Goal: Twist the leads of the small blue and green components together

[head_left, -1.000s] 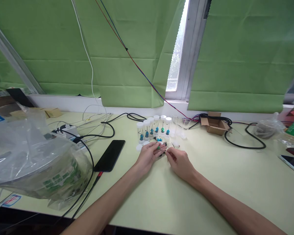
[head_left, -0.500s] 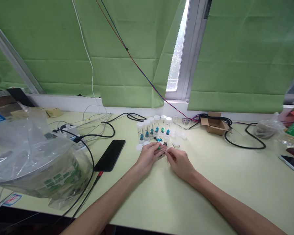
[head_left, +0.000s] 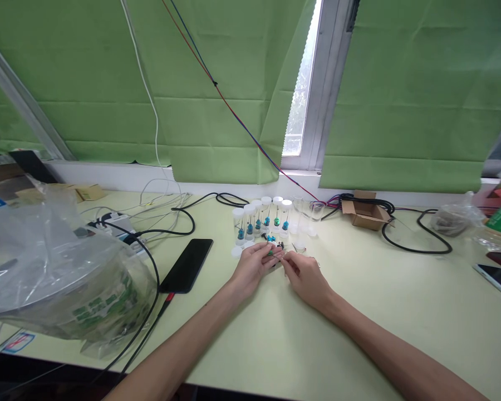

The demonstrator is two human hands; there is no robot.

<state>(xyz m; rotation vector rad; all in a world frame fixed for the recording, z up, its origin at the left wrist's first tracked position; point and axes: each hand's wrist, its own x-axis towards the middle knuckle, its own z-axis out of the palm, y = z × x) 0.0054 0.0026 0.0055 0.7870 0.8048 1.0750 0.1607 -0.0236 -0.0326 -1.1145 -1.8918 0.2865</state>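
Note:
My left hand [head_left: 251, 265] is closed in a pinch on a small green piece [head_left: 270, 252], which has a thin stem pointing right. Close beside it, the fingertips of my right hand [head_left: 304, 274] are pressed together near the end of that stem; what they grip is too small to make out. Just beyond the hands lie small blue parts [head_left: 271, 238] and small black parts [head_left: 280, 245]. Behind these stand several clear vials [head_left: 249, 223] with white caps, most holding a blue piece with a thin upright stem, one a green piece [head_left: 276, 221].
Empty clear vials [head_left: 307, 210] stand right of the filled ones. A black phone [head_left: 187, 265] lies to the left, near a large plastic-wrapped bundle [head_left: 67, 278] and cables. A small open cardboard box [head_left: 368, 216] sits at the back right. Another phone [head_left: 497, 283] lies at far right.
Both hands hold nearly the same pose over the table. The whole view has shifted very slightly; nothing has been taken up or put down.

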